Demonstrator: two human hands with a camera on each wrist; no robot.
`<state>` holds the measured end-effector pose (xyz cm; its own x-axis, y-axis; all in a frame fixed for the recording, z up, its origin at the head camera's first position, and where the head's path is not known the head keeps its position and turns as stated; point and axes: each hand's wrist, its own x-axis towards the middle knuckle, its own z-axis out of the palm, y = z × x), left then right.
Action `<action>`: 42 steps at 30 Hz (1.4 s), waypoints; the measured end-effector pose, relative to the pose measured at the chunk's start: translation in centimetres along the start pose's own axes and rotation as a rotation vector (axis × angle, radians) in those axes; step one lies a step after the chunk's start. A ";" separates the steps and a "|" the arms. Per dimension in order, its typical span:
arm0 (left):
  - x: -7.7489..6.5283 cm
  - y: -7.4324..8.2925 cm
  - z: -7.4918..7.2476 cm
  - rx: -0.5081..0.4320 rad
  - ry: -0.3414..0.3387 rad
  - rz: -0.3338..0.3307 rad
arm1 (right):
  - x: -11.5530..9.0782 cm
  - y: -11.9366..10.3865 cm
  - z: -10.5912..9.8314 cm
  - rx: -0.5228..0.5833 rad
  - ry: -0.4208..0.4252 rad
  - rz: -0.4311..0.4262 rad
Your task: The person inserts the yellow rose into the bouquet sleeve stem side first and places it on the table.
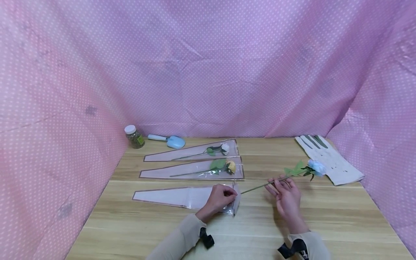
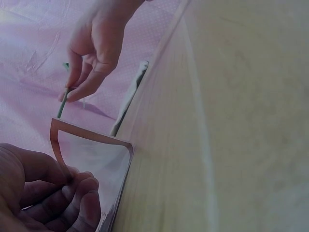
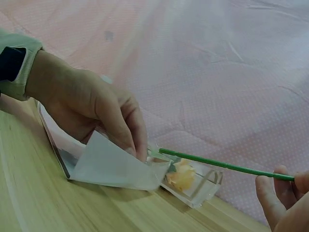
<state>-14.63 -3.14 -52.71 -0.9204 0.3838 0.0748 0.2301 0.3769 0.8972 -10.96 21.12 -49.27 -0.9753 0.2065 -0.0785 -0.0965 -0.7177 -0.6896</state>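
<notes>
My left hand [image 1: 219, 198] pinches the edge of a clear flower sleeve [image 1: 162, 195] at its wide right end, where the mouth lifts off the table. My right hand [image 1: 287, 198] holds the green stem of a blue artificial rose [image 1: 316, 167] between thumb and fingers, bloom pointing right. The bare stem end [image 3: 166, 152] is right at the sleeve's mouth. In the left wrist view the brown-bordered sleeve edge [image 2: 91, 131] stands up, with the stem [image 2: 62, 107] behind it. Two more sleeves lie beyond, holding a yellow rose [image 1: 231, 166] and a white rose [image 1: 225, 148].
At the back left stand a jar [image 1: 134, 137] with a white lid and a light blue hand trowel [image 1: 175, 142]. A white glove [image 1: 338, 162] lies at the back right of the wooden table [image 1: 341, 224]. Pink dotted cloth [image 1: 208, 72] hangs around the table.
</notes>
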 end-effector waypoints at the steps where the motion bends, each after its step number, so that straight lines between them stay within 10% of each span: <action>1: 0.0 0.0 0.0 0.004 0.000 0.003 | 0.0 0.1 0.2 -0.019 0.004 -0.003; 25: -0.2 0.2 0.2 0.038 0.014 0.046 | -0.4 2.2 1.0 -0.347 0.103 -0.155; 42: 0.2 0.7 0.6 0.005 0.033 0.169 | -0.9 4.8 1.0 -0.315 0.188 -0.079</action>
<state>-14.50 -2.26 -52.31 -0.8782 0.4145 0.2387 0.3840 0.3135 0.8685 -10.80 16.80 -51.76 -0.9109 0.3928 -0.1266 -0.0758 -0.4608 -0.8843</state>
